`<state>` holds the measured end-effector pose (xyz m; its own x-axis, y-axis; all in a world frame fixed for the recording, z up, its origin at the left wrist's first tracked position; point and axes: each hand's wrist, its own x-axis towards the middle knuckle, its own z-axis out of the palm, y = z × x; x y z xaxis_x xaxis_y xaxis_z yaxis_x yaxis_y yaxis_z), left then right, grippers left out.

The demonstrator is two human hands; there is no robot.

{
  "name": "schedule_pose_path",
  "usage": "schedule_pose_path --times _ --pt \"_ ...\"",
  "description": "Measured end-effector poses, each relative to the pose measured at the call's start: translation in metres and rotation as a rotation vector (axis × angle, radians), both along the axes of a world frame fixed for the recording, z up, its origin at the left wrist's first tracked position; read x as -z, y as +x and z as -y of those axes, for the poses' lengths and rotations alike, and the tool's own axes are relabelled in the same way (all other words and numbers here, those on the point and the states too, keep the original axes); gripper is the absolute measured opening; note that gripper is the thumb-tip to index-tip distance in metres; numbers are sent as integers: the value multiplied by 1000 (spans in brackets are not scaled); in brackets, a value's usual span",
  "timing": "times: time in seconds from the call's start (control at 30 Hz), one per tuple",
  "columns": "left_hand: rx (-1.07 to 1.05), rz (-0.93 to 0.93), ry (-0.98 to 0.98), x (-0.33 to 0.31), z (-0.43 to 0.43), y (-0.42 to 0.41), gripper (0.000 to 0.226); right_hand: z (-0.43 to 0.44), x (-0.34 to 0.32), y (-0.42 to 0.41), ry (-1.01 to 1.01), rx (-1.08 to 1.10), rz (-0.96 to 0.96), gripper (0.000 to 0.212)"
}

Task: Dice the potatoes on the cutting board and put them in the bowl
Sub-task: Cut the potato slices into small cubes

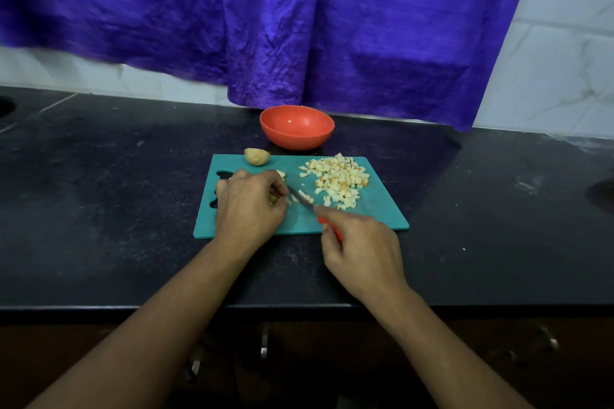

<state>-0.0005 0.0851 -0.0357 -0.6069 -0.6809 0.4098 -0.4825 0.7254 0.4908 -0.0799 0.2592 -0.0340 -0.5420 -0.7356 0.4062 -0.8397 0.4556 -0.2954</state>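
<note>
Your left hand (249,206) curls over a potato piece (281,173), steadying it on the board (375,212) for the knife (300,197) your right hand (358,252) grips. Cut cubes (335,183) sit piled aside, clear of the blade; the bowl (296,126) holds none.

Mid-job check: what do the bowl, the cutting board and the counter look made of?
The bowl: probably plastic, smooth orange with a soft sheen and thin rim. The cutting board: likely plastic, a thin matte teal sheet with cut-out holes at its left end. The counter: looks like polished dark stone, speckled and faintly reflective; laminate is possible.
</note>
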Motion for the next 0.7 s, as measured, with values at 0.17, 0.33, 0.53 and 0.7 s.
schedule_pose_path --times 0.17,0.33,0.53,0.7 --pt "10 2 -8 2 3 -2 10 3 2 -3 -46 98 21 40" --pt "17 -5 -2 3 5 -3 10 7 2 -6 57 98 8 41" --pt "12 37 -24 3 5 -4 22 18 -2 -17 74 38 -38 40" --pt "27 47 -23 4 7 -5 27 16 -2 -21 -37 41 4 41"
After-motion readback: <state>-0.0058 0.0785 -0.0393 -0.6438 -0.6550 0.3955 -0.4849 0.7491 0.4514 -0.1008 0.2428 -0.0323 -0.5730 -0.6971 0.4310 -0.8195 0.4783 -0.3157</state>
